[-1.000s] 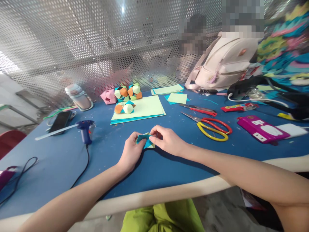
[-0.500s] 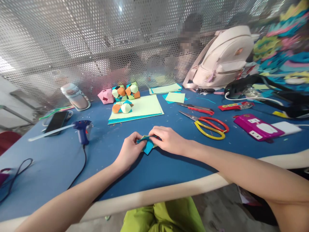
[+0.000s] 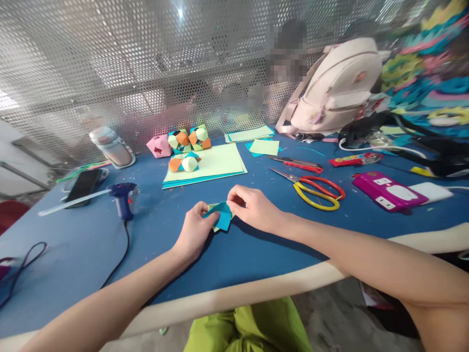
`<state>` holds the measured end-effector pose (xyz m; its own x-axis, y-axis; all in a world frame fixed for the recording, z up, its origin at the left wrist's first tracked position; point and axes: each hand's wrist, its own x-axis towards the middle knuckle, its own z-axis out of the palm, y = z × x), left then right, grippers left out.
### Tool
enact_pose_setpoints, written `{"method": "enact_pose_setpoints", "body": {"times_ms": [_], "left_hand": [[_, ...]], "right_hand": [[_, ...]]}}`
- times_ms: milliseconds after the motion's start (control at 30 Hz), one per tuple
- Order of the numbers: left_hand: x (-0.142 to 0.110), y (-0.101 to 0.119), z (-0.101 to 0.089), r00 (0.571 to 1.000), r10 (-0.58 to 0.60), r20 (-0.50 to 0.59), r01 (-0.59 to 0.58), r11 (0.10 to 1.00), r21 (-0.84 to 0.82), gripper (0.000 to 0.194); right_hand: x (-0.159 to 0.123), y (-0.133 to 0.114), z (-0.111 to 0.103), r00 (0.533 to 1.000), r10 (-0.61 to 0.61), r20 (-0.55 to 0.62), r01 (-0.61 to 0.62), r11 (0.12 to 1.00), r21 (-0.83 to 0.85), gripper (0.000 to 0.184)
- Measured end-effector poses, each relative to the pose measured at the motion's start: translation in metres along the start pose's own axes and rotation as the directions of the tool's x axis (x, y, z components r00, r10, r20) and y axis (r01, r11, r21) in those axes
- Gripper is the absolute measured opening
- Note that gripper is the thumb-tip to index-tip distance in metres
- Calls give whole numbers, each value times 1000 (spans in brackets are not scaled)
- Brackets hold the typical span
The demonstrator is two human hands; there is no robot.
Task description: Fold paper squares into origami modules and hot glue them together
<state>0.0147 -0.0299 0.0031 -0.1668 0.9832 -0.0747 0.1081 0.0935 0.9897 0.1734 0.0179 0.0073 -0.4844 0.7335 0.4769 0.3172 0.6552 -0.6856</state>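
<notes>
A small piece of folded paper (image 3: pixel 223 218), blue on one face and pale green on the other, is held just above the blue table. My left hand (image 3: pixel 198 226) pinches its left side, the thumb pressed across the blue face. At the upper right edge, my right hand (image 3: pixel 252 206) grips the paper between thumb and fingertips. Beyond them lies a stack of pale green and blue sheets (image 3: pixel 223 164) with an orange, white and blue paper piece (image 3: pixel 185 163) on it. Scissors (image 3: pixel 311 189) with red and yellow handles lie to the right.
A glue gun (image 3: pixel 124 200) with a cord stands left, near a phone (image 3: pixel 84 187) and a bottle (image 3: pixel 113 148). Folded paper balls (image 3: pixel 188 139) sit at the back. Rightward are a utility knife (image 3: pixel 298 165), a purple power strip (image 3: pixel 388 190) and a backpack (image 3: pixel 337 90).
The folded paper has been turned and opened out, so more of its blue face shows. My right hand has shifted its grip to the upper right edge. The view has moved slightly.
</notes>
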Motion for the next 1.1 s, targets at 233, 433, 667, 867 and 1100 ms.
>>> {"method": "enact_pose_setpoints", "body": {"times_ms": [233, 433, 667, 867, 1100], "left_hand": [[3, -7, -2, 997, 53, -56, -55, 998, -34, 23], [2, -8, -2, 993, 87, -80, -94, 993, -76, 22], [-1, -6, 1, 997, 39, -68, -42, 999, -32, 25], [-4, -5, 2, 999, 49, -13, -50, 998, -28, 21], [-3, 0, 0, 998, 16, 57, -16, 1000, 8, 19]], "right_hand": [[0, -4, 1, 991, 129, 44, -132, 988, 74, 13], [-3, -4, 11, 982, 171, 78, -164, 982, -96, 10], [-2, -4, 14, 987, 160, 14, -157, 982, -107, 15], [-3, -3, 13, 995, 99, 18, -96, 988, -117, 20], [-3, 0, 11, 996, 85, 27, -82, 993, -88, 18]]}}
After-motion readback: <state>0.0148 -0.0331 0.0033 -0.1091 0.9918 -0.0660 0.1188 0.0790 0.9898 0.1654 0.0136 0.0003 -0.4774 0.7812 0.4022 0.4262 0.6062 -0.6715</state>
